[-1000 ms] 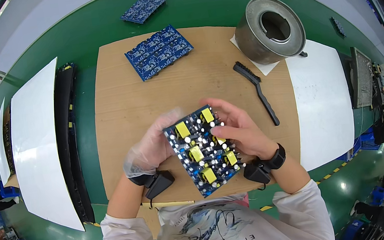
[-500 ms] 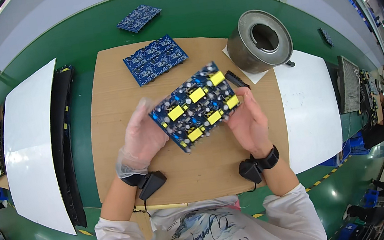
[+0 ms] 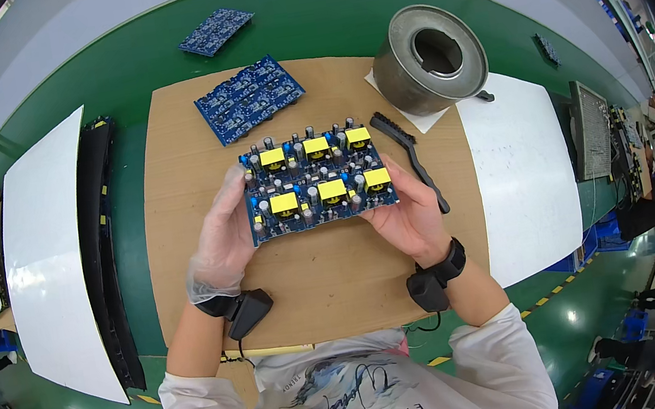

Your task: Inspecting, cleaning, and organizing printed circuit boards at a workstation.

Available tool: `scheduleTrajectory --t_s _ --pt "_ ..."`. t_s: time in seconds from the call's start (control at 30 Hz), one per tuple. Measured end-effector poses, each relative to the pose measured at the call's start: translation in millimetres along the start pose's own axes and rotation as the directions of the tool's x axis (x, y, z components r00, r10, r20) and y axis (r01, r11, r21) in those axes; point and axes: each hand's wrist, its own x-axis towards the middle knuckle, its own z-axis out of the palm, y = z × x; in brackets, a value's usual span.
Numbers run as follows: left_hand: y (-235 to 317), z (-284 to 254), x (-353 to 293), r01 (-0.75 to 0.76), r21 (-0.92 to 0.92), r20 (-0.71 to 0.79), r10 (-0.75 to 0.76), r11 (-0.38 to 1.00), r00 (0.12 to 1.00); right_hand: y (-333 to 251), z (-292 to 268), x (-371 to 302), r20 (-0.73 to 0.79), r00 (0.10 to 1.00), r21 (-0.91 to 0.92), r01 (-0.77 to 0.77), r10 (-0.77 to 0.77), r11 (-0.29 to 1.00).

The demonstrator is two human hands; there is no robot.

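The green counter point(image 3: 317, 13) shows as a band past the far edge of the brown cardboard point(image 3: 323, 289), and as a narrower strip along its left side. The cardboard offers its widest room between the hands and the near edge, with another open stretch left of the gloved hand. A white panel point(image 3: 51, 260) lies well to the left; a white sheet point(image 3: 526, 185) borders the cardboard on the right. At the far right corner a metal canister point(image 3: 411, 85) sits on white paper, so room is tighter on that side.

Above the middle of the cardboard, the populated circuit board point(image 3: 314, 178) with six yellow blocks is grasped in a two-handed grip: the left hand point(image 3: 224, 227), in a clear glove, at its left edge, and the right hand point(image 3: 414, 222), bare, at its right edge and lower corner. A blue board point(image 3: 250, 100) lies near the far edge of the cardboard, and another blue board point(image 3: 216, 33) beyond it on the counter. The black brush point(image 3: 416, 162) lies just beside the right hand.

Half a second ago the held board slanted up to the right and partly hid the brush; now its long edges run nearly level and the brush shows whole.
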Motion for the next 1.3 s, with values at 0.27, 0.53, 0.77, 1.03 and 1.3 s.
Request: scheduleTrajectory --t_s 0.27,0.53,0.77,1.03,1.3 --pt "-3 5 1 -0.029 -0.033 0.001 0.029 0.999 1.000 0 -3 0 0.013 1.000 0.004 0.021 -0.021 1.000" --pt "-3 3 1 -0.041 -0.004 0.016 0.041 0.999 0.999 1 -3 0 -0.022 1.000 0.046 0.023 -0.022 0.999" --pt "0 0 2 0.031 -0.006 0.055 -0.031 0.999 0.998 3 -4 0 -0.093 0.995 0.117 0.039 -0.028 0.992" --pt "4 8 2 0.024 -0.001 0.028 -0.024 1.000 0.999 2 -3 -2 -0.030 0.998 0.148 0.055 -0.051 0.987" --pt "9 17 -9 -0.115 0.274 0.011 0.117 0.955 0.993 -5 34 -9 -0.117 0.989 0.000 0.091 -0.090 0.996"
